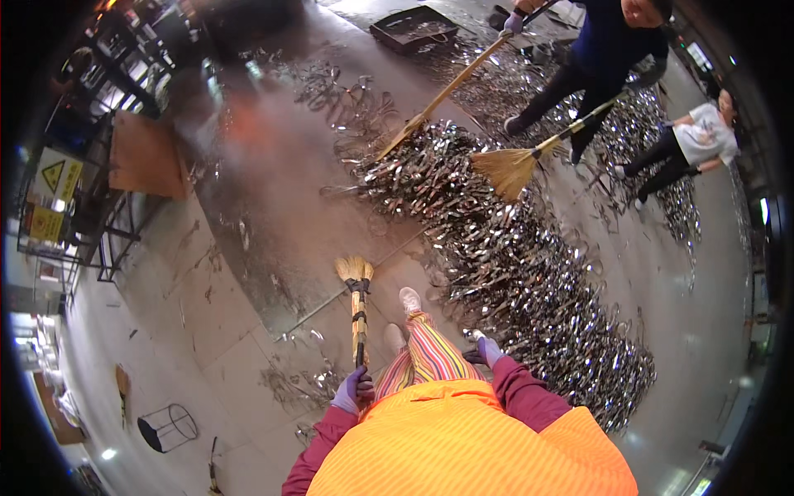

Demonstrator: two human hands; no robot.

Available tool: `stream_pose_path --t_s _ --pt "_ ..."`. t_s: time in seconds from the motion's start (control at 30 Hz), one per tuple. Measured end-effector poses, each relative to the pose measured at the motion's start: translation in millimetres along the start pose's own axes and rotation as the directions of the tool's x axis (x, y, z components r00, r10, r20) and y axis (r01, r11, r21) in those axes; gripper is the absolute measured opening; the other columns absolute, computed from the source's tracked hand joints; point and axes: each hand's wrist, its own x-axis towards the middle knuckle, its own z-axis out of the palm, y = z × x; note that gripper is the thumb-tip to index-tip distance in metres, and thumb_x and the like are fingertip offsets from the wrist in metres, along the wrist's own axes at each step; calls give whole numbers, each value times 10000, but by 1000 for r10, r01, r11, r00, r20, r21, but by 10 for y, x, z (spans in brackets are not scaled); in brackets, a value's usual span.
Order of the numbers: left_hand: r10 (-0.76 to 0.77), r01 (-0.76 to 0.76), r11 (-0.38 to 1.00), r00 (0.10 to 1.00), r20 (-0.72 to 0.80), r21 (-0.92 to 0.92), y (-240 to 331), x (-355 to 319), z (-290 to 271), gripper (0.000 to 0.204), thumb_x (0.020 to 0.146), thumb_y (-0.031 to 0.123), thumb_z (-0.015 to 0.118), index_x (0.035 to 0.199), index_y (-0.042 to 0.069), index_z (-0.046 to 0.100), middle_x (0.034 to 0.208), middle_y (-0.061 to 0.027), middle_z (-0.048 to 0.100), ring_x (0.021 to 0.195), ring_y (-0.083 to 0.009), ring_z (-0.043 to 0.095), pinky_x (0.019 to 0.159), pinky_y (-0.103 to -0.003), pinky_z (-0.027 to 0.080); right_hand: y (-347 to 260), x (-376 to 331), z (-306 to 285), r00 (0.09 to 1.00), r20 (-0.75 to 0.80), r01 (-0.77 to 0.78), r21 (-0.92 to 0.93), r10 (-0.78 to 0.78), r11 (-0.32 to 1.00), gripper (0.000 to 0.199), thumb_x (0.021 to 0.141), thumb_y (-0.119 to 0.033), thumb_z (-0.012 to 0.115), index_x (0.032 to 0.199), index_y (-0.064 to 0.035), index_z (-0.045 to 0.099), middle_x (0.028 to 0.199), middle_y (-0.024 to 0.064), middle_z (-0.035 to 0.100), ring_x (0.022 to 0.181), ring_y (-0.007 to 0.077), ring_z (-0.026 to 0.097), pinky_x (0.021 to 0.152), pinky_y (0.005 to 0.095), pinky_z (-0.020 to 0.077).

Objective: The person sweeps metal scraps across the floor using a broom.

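Note:
My left hand [354, 390], in a purple and dark glove, is closed round the dark lower end of a short straw broom [359, 310]. The broom points away from me, its bristles near the floor ahead of my shoes. My right hand [486, 350], also gloved, is beside my striped trouser leg at the near edge of a long heap of shiny metal pieces [513, 256]. A small silvery bit [474, 335] shows at its fingers; whether they grip it is unclear. Loose metal pieces [306, 376] lie on the floor left of the broom.
Across the heap, a person in dark clothes [608, 50] holds a long wooden handle [451, 91]; a straw broom [509, 169] extends beside them. Farther right stands a person in white [703, 136]. Orange glow and haze are at upper left, near a brown panel [147, 155]. A wire-frame stand [168, 428] is lower left.

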Motion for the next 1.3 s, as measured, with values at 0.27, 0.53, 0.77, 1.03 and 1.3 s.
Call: stream_pose_path --t_s 0.27,0.53,0.77,1.03,1.3 --pt "11 -13 997 1000 23 82 59 -17 -16 244 810 198 379 577 142 329 414 55 229 309 -54 226 263 -180 195 251 -81 -254 999 -34 19 59 -17 998 489 764 -404 349 1091 -40 355 816 187 525 654 265 552 563 311 465" --pt "-41 37 994 999 36 101 48 -13 -24 253 818 203 360 574 147 323 402 65 205 293 -56 198 268 -182 180 484 -61 -337 999 -13 51 125 -49 991 484 773 -407 336 1091 -43 340 805 182 530 629 263 553 561 317 465" --pt "-83 80 996 991 105 35 79 -8 -43 249 824 186 342 580 145 317 421 68 207 313 -51 211 301 -181 188 602 -54 -280 999 -2 54 143 -55 988 457 765 -401 351 1050 -44 362 772 183 535 617 253 555 551 306 468" --pt "-49 48 997 999 19 60 99 42 -73 231 819 178 352 593 139 329 428 62 224 320 -48 223 295 -177 189 666 -96 -307 998 -1 68 153 -69 986 472 758 -408 359 1050 -38 365 781 183 531 614 245 554 560 303 469" --pt "-27 27 997 1000 1 74 78 48 -40 229 813 186 374 595 131 337 421 62 243 311 -47 226 280 -179 183 673 26 -397 1000 7 26 170 -28 985 452 765 -407 350 1035 -45 377 761 160 532 607 231 544 569 308 462"
